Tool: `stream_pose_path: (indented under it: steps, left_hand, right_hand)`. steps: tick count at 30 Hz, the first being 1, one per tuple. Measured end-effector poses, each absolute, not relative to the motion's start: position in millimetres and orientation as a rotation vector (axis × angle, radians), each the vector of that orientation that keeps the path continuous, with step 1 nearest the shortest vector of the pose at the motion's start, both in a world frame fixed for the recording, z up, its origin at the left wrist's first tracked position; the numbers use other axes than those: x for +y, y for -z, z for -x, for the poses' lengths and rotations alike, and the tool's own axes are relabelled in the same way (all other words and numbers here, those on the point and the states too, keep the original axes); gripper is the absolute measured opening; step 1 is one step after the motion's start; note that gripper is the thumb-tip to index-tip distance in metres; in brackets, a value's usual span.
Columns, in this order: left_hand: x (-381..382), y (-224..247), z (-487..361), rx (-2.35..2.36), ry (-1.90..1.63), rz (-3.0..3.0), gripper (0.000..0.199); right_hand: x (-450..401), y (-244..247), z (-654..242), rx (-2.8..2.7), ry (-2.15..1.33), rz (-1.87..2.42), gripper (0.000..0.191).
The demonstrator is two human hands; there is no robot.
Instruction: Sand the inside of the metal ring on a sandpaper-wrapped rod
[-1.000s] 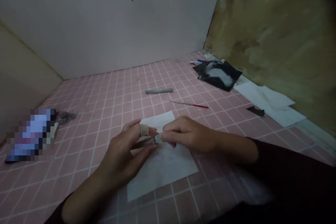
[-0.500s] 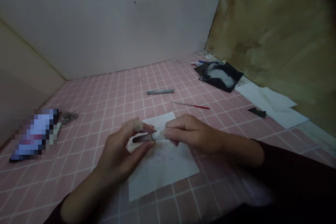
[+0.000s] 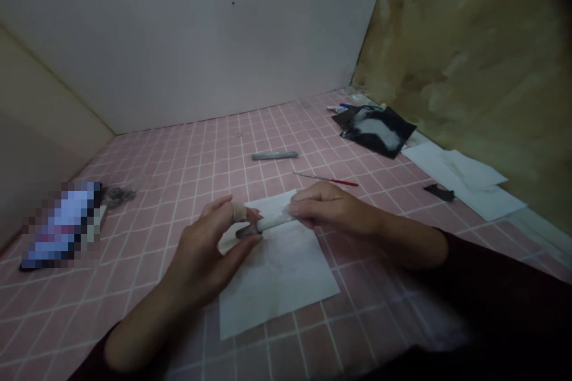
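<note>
My left hand (image 3: 203,250) has its thumb and fingers closed around a slim stick (image 3: 274,221), pale grey on the right and dark at its left end. Whether a small piece is also pinched at those fingertips I cannot make out. A beige wrap covers one left finger. My right hand (image 3: 326,208) grips the stick's right end in a closed fist. Both hands are above a white sheet of paper (image 3: 279,292), which carries faint smudges. Beyond them lie a grey stick (image 3: 274,155) and a thin needle file (image 3: 344,182) with a red handle.
Dark, dusty sheets (image 3: 379,131) lie at the back right, near white papers (image 3: 485,193) and a dark scrap (image 3: 440,193). At the left is a blurred-out phone-like device (image 3: 62,226) beside small round items (image 3: 117,195). Walls bound the pink checked tabletop (image 3: 179,161).
My right hand has moved slightly right and up, drawing the stick along. More of its pale length shows between the hands, and less of the dark end juts out left.
</note>
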State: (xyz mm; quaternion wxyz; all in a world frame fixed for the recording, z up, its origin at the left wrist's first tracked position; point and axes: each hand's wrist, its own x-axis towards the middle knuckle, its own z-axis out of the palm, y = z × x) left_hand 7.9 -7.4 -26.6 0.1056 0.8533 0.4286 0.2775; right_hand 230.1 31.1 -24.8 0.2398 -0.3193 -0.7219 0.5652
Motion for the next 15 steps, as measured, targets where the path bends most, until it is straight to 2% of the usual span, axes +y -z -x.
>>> stream_pose_path:
  steps: [7, 11, 15]
  left_hand:
    - [-9.4, 27.1, -7.5, 1.183, -0.809, -2.49, 0.018]
    - [-9.0, 27.8, -3.0, 1.277, -0.887, -2.258, 0.019]
    - [-9.9, 28.1, -4.3, 1.193, -0.812, -2.278, 0.02]
  right_hand:
    - [27.9, 24.6, -230.0, -2.101, -1.488, 0.841, 0.034]
    - [28.6, 21.4, -232.4, -2.025, -1.476, 0.847, 0.036]
    - [25.7, 20.8, -231.6, -2.117, -1.478, 0.819, 0.034]
